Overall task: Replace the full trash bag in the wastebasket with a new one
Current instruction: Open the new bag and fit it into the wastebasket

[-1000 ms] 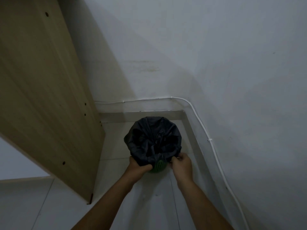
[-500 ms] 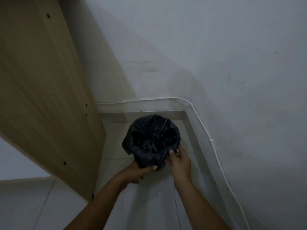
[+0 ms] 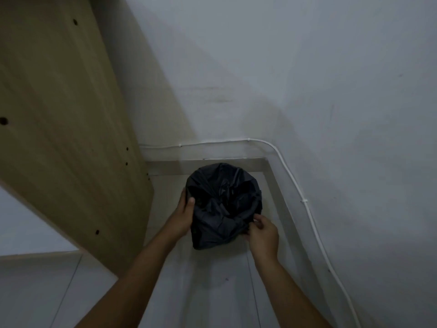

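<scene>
Tiled corner point(image 3: 212, 292) | L hand point(image 3: 182, 218) + R hand point(image 3: 262, 233) fingers grip black bag point(image 3: 222, 204) (rim)

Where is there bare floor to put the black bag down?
Bare tile lies between the forearms, near the camera, and more beside the wooden panel at lower left. It is crowded in the corner, where the black bag, both hands and the wall cable sit close.

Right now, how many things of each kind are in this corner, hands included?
Hands: 2, left hand and right hand, both on the bag
Black trash bag: 1
White cable along the wall: 1
Wooden panel: 1
Total: 5
The wastebasket itself is hidden under the bag.
</scene>
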